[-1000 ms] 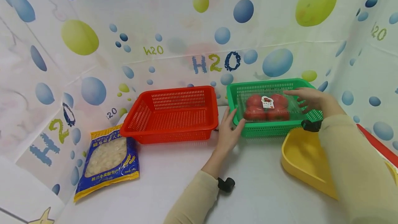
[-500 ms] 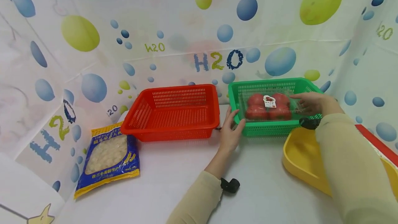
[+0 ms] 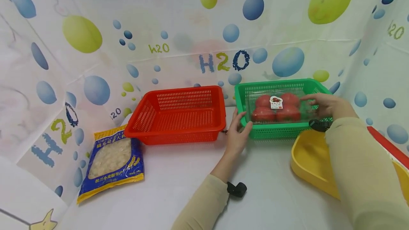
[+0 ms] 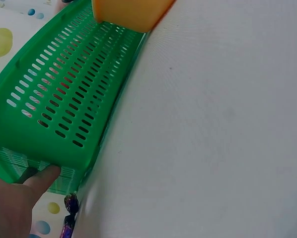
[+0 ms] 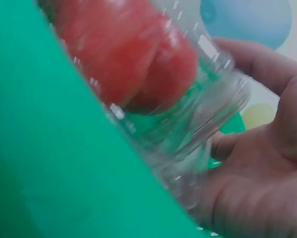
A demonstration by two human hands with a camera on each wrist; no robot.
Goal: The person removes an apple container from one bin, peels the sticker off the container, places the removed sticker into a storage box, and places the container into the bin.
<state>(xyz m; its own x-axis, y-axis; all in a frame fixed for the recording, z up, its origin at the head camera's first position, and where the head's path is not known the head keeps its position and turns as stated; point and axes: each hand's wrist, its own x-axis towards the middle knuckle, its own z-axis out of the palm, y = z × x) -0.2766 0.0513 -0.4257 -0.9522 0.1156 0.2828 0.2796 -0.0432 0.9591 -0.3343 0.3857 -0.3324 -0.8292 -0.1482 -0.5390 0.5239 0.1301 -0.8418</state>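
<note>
A clear plastic box of red round fruit (image 3: 276,103) with a white label sits in the green basket (image 3: 278,131) at the back right. My right hand (image 3: 330,105) grips the right end of the box, its fingers spread above and below the end edge in the right wrist view. At the basket's left front corner my left hand (image 3: 237,137) rests with fingers extended. In the left wrist view its thumb (image 4: 46,178) lies against the basket's end wall, and the other fingers are hidden.
Left of the hands stands a red basket (image 3: 182,139). A blue and yellow bag of pasta (image 3: 110,160) leans at the far left. Below the right forearm lies a yellow tray (image 3: 310,176), close to the green basket. A small dark shiny object (image 4: 70,203) is near the left thumb.
My right hand has come closer around the right end of the box, and the fruit box has shifted slightly. The left hand stays at the green basket's corner.
</note>
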